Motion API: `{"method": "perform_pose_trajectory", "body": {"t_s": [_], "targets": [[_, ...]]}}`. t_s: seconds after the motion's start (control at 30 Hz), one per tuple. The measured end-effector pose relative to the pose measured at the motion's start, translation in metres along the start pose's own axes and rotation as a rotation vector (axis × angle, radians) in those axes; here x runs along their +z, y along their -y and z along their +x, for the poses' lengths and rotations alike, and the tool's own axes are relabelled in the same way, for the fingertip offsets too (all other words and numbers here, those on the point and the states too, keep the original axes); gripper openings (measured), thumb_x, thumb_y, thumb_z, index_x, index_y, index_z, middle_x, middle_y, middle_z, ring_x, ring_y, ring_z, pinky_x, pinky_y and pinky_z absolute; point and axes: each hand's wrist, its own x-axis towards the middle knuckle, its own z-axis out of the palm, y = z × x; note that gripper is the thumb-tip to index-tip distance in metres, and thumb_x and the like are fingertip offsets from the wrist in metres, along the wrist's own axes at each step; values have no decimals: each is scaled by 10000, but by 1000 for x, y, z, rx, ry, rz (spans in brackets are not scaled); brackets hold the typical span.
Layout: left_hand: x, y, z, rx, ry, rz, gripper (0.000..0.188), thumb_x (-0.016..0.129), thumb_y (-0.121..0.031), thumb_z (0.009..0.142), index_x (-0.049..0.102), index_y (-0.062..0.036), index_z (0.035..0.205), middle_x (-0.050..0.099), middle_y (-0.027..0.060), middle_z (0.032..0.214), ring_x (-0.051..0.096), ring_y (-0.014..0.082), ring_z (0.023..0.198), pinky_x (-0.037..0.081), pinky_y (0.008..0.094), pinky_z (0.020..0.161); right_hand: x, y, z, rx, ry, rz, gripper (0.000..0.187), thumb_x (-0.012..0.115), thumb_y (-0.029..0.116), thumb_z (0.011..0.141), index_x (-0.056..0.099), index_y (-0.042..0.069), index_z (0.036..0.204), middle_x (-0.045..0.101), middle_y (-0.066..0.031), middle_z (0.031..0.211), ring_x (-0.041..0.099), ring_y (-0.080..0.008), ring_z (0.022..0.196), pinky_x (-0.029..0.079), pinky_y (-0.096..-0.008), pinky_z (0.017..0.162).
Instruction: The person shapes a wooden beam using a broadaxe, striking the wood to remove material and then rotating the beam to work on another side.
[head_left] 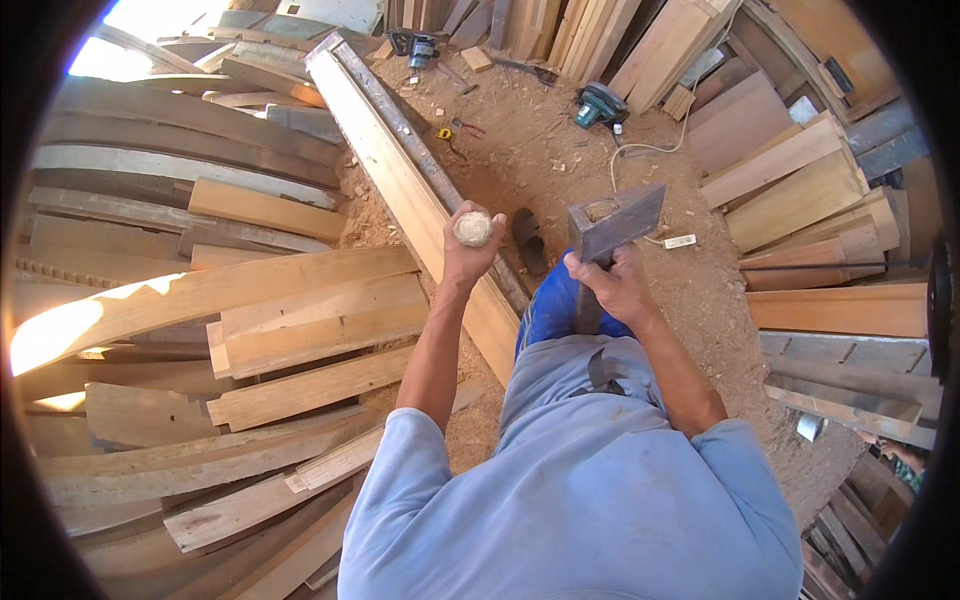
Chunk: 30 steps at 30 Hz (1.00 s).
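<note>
My left hand (466, 262) is wrapped round a chisel-like round wooden handle (473, 229) with a pale, frayed end facing up. Whatever lies below my fist is hidden. The fist is over a long light timber (395, 195) that runs from the far left toward my legs; I cannot tell whether the tool touches it. In my right hand (622, 282) is a hatchet (625, 222) with a broad, dark metal head, held above my right knee, apart from the timber. Its handle points down between my legs, and my fingers close round it just below the head.
Stacked boards (320, 320) crowd the left side, and more planks (800, 190) lean at the right. On the dusty floor are green power tools (598, 104), a yellow tape measure (444, 134), red-handled pliers (468, 127), a cable (640, 148) and a power strip (679, 242). Someone's sleeve (905, 458) shows far right.
</note>
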Motion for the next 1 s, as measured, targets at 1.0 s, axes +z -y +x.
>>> {"method": "perform_pose_trajectory", "body": {"t_s": [1.0], "targets": [[5, 24, -26, 55, 385, 103, 224, 746, -69, 791, 699, -16, 1004, 724, 54, 934, 631, 105, 842, 538, 305, 766, 27, 11, 28, -134, 123, -933, 250, 669, 207, 837, 698, 15, 993, 713, -233, 986, 681, -423, 919, 537, -467, 781]]}}
